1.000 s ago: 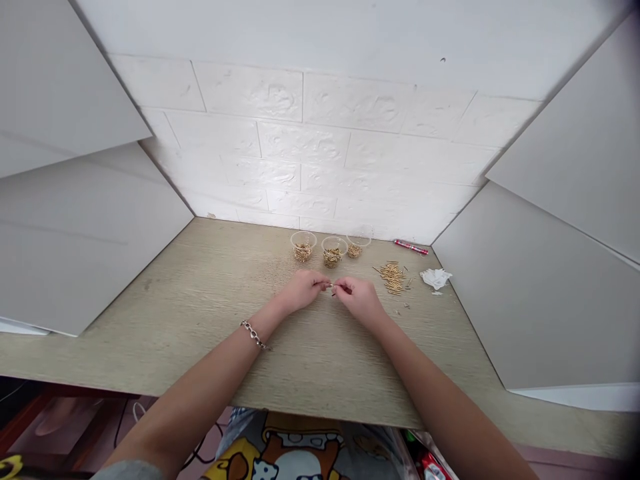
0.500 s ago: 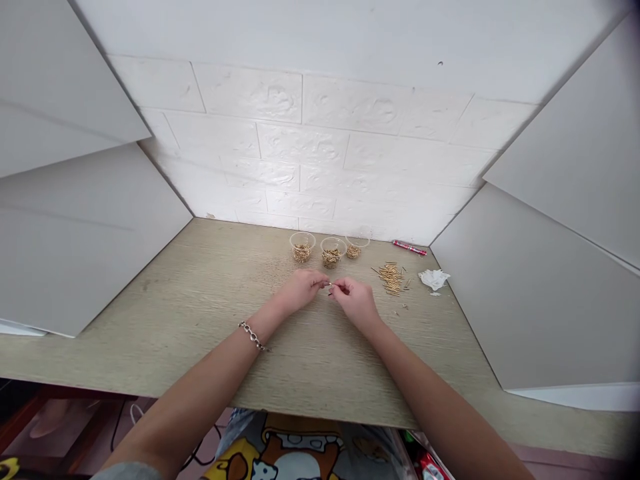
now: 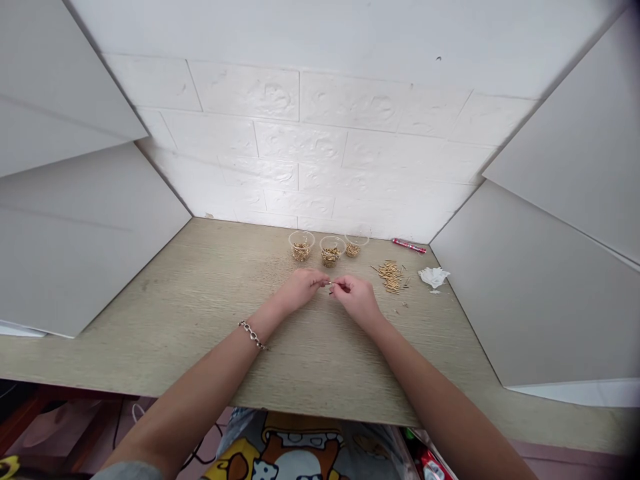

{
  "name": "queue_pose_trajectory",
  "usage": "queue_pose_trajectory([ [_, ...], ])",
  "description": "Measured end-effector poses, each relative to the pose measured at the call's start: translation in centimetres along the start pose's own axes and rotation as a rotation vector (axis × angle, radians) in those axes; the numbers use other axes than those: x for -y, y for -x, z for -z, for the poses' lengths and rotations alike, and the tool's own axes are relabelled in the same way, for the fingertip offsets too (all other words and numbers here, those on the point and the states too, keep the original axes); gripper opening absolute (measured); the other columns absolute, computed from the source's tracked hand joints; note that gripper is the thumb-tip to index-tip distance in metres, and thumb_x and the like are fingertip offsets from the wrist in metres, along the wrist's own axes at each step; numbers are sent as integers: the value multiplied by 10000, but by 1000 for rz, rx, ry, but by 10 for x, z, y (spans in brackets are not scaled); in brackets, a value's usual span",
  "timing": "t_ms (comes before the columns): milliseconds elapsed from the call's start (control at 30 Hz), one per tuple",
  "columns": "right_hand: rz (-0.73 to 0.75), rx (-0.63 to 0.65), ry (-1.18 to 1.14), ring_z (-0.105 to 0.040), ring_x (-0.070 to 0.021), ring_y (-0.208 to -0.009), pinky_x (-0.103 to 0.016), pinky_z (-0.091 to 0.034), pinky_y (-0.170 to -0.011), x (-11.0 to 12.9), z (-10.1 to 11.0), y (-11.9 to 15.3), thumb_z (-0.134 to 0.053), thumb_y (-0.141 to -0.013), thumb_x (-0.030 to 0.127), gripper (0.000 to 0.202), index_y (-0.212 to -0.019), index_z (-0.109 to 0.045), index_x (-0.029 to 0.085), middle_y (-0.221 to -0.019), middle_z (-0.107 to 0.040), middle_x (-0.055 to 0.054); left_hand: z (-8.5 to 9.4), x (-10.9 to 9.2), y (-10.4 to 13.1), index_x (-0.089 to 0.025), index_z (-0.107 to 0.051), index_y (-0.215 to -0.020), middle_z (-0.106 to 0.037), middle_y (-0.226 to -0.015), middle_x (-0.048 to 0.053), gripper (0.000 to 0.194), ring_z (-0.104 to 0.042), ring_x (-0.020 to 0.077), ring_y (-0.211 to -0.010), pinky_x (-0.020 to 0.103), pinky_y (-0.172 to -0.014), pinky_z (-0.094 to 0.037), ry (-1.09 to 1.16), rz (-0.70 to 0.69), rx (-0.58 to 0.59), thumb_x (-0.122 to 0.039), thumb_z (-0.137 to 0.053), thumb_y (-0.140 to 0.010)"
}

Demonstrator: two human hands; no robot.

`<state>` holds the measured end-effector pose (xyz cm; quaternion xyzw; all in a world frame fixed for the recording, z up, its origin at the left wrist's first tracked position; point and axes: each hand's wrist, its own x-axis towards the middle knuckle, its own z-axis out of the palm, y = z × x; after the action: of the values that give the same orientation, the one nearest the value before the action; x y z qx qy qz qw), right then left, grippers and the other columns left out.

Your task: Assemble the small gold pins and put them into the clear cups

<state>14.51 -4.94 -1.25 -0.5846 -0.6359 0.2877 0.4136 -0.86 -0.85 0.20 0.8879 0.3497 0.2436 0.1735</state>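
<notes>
My left hand (image 3: 301,289) and my right hand (image 3: 357,297) meet over the middle of the table, fingertips almost touching. Between them is a small shiny metal piece (image 3: 330,283), pinched from both sides; its exact kind is too small to tell. A short dark tip shows just below my right fingertips. Beyond my hands stand three clear plastic cups with small gold-coloured parts inside: a left cup (image 3: 301,240), a middle cup (image 3: 333,245) and a right cup (image 3: 357,235). To the right of my right hand lies a loose pile of thin gold-coloured pins (image 3: 391,276).
Tiny bits (image 3: 273,268) are scattered left of the cups. A red pen-like stick (image 3: 409,246) lies near the back wall (image 3: 325,160), and a crumpled white plastic wad (image 3: 434,277) sits by the right panel (image 3: 540,293). A left panel (image 3: 95,240) bounds the wooden table (image 3: 320,373).
My hands hold nearly the same place and the same pinch around the small metal piece. The camera view has shifted very slightly.
</notes>
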Motion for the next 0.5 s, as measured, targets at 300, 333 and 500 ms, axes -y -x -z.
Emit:
queue_pose_trajectory([
  [300,38,-29,66,-562,-125,-587,-240,-421,-585,-2,2,-3,-464,-706,272,167,-725,-605,185,-623,-622,1,4,0,-2,-176,-584,-991,-638,-906,31,267,-562,123,-803,218,-725,-414,36,17,46,-258,-408,-807],
  [333,40,-33,73,-559,-125,-585,-239,-418,-584,-2,2,-3,-465,-706,273,168,-724,-606,184,-620,-621,1,4,-1,-2,-174,-579,-1004,-637,-909,34,275,-562,126,-807,221,-731,-414,32,22,53,-263,-408,-808],
  [500,60,-25,78,-548,-115,-572,-227,-405,-578,1,4,-3,-462,-706,263,166,-711,-606,181,-619,-620,3,5,-3,-2,-161,-549,-1044,-644,-843,34,289,-566,124,-775,219,-721,-412,26,69,87,-229,-400,-806],
])
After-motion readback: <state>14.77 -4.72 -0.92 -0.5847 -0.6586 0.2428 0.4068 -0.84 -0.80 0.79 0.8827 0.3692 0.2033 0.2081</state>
